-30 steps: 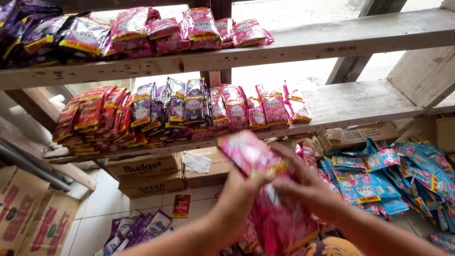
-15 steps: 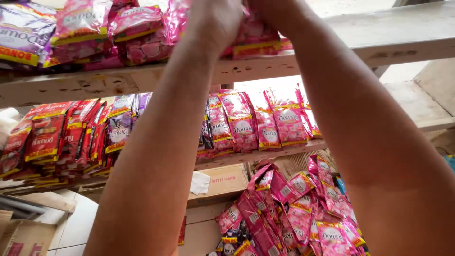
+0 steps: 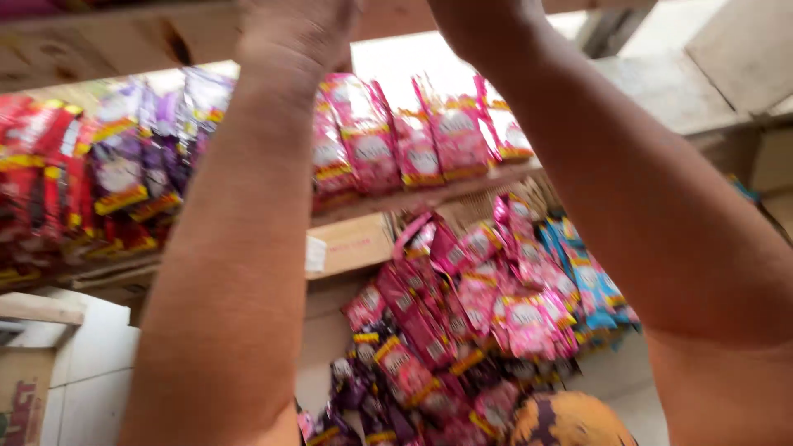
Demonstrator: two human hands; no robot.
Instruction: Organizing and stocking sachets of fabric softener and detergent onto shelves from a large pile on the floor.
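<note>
Head view: both arms raised, hands at top edge of frame. Left hand (image 3: 297,33) shows only its back and wrist, fingers cut off; can't tell if open or closed, or what it holds. Right hand (image 3: 475,21) the same, mostly out of frame, grip can't be told. Between the forearms, a row of pink sachets (image 3: 413,136) stands along the front edge of the wooden shelf (image 3: 429,196). Toward the shelf's left end: purple sachets (image 3: 136,157), then red sachets (image 3: 37,182) w/ yellow bands. Below the shelf, a cardboard box (image 3: 355,244), a hanging pile of pink packets (image 3: 462,306), blue packets (image 3: 591,285) at its right side.
</note>
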